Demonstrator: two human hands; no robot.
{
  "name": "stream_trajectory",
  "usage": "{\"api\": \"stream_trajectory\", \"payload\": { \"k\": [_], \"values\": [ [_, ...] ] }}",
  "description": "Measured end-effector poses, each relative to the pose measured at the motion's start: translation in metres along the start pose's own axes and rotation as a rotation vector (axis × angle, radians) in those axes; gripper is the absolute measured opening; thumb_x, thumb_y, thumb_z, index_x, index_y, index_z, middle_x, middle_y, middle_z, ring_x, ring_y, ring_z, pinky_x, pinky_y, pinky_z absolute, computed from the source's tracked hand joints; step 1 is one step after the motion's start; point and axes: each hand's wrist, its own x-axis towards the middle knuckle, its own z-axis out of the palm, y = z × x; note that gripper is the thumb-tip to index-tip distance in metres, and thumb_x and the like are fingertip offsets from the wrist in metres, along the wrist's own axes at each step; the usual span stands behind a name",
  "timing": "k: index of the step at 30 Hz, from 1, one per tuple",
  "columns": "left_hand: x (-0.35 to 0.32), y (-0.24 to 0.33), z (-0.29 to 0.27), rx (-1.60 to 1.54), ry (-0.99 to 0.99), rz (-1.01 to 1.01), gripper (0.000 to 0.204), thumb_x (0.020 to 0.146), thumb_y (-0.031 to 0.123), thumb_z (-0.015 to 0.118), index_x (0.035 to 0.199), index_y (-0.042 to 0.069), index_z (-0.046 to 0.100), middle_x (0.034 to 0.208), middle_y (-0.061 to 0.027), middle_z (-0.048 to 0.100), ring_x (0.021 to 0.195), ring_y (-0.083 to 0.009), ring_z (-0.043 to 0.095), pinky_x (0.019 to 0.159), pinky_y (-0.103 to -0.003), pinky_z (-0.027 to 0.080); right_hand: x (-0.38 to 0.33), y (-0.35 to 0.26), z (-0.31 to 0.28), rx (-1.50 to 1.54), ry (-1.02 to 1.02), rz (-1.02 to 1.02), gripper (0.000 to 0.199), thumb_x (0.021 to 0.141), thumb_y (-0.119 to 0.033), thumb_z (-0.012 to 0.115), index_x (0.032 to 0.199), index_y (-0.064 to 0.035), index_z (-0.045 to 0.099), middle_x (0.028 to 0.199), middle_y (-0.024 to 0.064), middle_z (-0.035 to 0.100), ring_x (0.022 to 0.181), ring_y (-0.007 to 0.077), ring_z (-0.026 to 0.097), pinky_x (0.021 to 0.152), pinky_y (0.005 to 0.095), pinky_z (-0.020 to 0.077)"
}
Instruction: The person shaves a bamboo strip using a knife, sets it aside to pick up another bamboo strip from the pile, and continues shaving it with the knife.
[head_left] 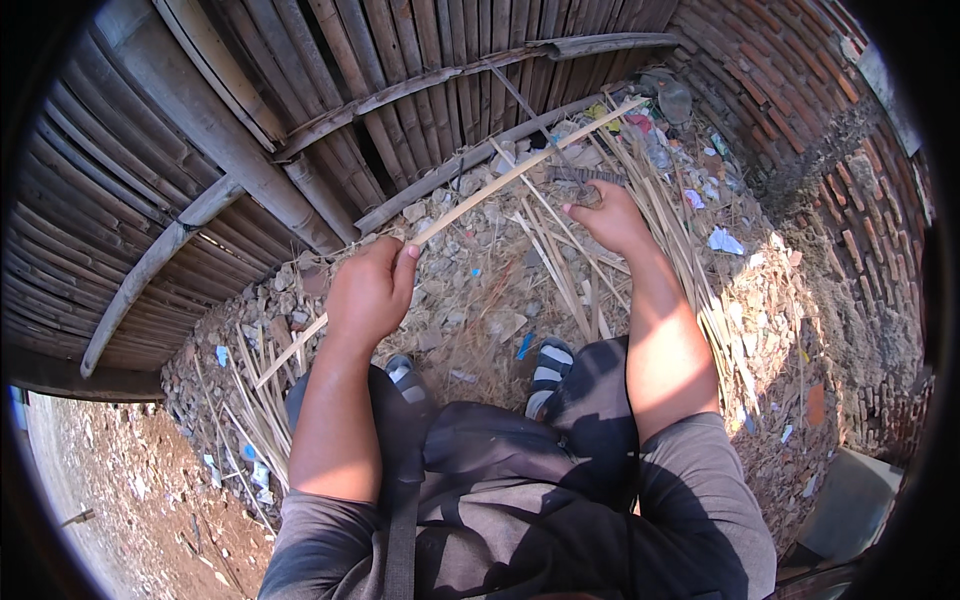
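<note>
Gripping a long pale strip (480, 195), the left hand (368, 292) was closed in a fist around it, thumb on top. Strip thin, flat, straw-coloured, split bamboo by its look; it ran from below the fist up and rightward to a far end near the fence (300, 100). Right hand (605, 215), beyond the fist to the right, fingers curled round a dark tool (580, 178) held against the strip. More cut strips (560, 260) lay on the rubble (470, 290) under both hands. Sandalled feet (548, 362) showed below the grip.
</note>
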Motion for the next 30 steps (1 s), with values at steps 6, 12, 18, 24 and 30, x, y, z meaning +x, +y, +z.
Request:
{"api": "stream_trajectory", "payload": {
  "k": [6, 12, 18, 24, 30],
  "values": [
    [0.003, -0.001, 0.005, -0.006, -0.007, 0.049, 0.032, 0.102, 0.030, 0.061, 0.092, 0.001, 0.067, 0.084, -0.0234, 0.068, 0.082, -0.0449, 0.066, 0.072, -0.053, 0.051, -0.020, -0.037, 0.026, -0.194, -0.147, -0.301, 0.044, 0.084, -0.030, 0.083, 0.113, 0.0010, 0.071, 0.097, 0.0216, 0.074, 0.089, 0.0356, 0.072, 0.084, 0.0425, 0.0540],
    [0.000, -0.002, 0.001, -0.013, 0.038, 0.024, 0.031, 0.102, 0.030, 0.061, 0.091, 0.001, 0.067, 0.083, -0.0228, 0.067, 0.080, -0.0452, 0.066, 0.071, -0.053, 0.050, 0.001, -0.011, 0.010, -0.047, -0.085, -0.082, 0.053, 0.082, -0.033, 0.084, 0.123, -0.0016, 0.071, 0.095, 0.0190, 0.076, 0.090, 0.0306, 0.073, 0.085, 0.0406, 0.0546],
    [0.003, -0.001, 0.004, 0.002, 0.035, 0.038, 0.032, 0.102, 0.031, 0.061, 0.091, 0.002, 0.067, 0.083, -0.0217, 0.067, 0.079, -0.0446, 0.066, 0.071, -0.052, 0.050, -0.005, -0.001, 0.008, -0.026, 0.011, -0.083, 0.051, 0.083, -0.030, 0.084, 0.123, -0.0007, 0.070, 0.098, 0.0188, 0.075, 0.090, 0.0307, 0.072, 0.086, 0.0401, 0.0540],
    [0.000, -0.003, 0.005, -0.020, 0.037, 0.065, 0.032, 0.102, 0.032, 0.061, 0.091, 0.002, 0.067, 0.082, -0.0212, 0.067, 0.078, -0.0440, 0.066, 0.071, -0.051, 0.051, -0.027, -0.065, 0.021, -0.298, -0.299, -0.273, 0.042, 0.083, -0.031, 0.082, 0.113, -0.0030, 0.073, 0.086, 0.0196, 0.072, 0.082, 0.0365, 0.071, 0.078, 0.0445, 0.0535],
    [0.001, -0.004, -0.006, -0.032, 0.042, 0.015, 0.033, 0.101, 0.032, 0.062, 0.090, 0.001, 0.068, 0.081, -0.0211, 0.067, 0.077, -0.0437, 0.066, 0.071, -0.051, 0.052, -0.004, -0.021, 0.003, -0.024, -0.106, -0.015, 0.048, 0.084, -0.032, 0.081, 0.122, -0.0044, 0.072, 0.102, 0.0206, 0.076, 0.098, 0.0346, 0.073, 0.090, 0.0414, 0.0547]
  ]
}}
